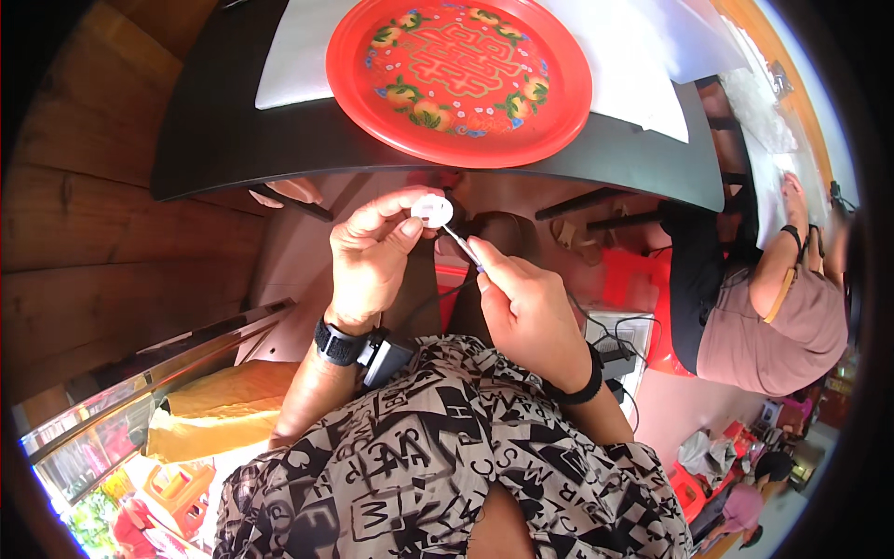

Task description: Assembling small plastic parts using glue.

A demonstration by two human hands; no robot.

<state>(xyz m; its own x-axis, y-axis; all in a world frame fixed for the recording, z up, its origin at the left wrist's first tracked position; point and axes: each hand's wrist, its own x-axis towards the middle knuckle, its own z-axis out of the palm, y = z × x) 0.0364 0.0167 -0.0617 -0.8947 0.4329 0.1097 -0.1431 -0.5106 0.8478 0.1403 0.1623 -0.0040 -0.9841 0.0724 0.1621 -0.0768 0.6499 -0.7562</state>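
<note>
Between the thumb and fingers of my left hand (372, 250) is a small white ring-shaped piece (431, 211), held up just off the table's near edge. My right hand (526, 303) is closed around a thin tool with a slim metal shaft (458, 240), which looks like a small screwdriver. Its tip meets the lower right rim of the white piece; whether it touches or sits in a hole I cannot tell. A round red tray (463, 149) with painted flowers and fruit lies on the table beyond my hands.
The dark table (223, 140) carries white sheets (293, 56) under the tray. A wooden wall (121, 224) stands at the left. On the right a co-worker in a brown shirt (773, 335) sits at another surface. A pale box with black cables (619, 340) is below my right arm.
</note>
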